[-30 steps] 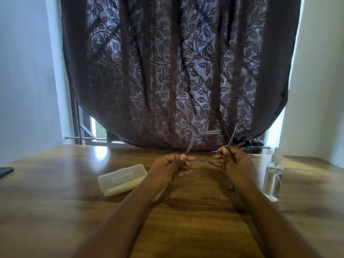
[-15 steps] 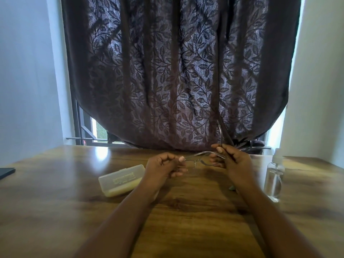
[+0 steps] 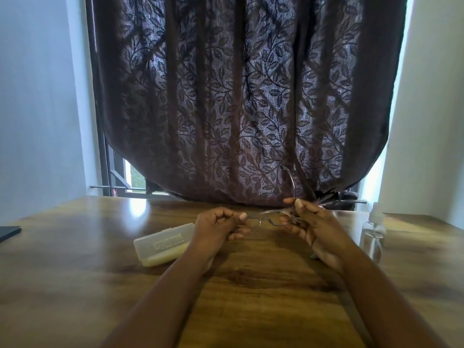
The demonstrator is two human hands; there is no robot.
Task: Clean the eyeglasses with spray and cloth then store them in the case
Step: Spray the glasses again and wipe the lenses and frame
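Your left hand (image 3: 221,228) and right hand (image 3: 310,222) pinch the eyeglasses (image 3: 272,217) above the table (image 3: 251,285). The closed case (image 3: 163,243) lies just left; the spray bottle (image 3: 372,233) stands right.

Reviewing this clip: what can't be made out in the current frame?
- Eyeglasses: lenses and thin frame too faint in the head view; left hand and right hand cover both ends.
- Cloth: not identifiable.
- Case: shut, contents hidden.
- Dark object: cut off by the left edge.
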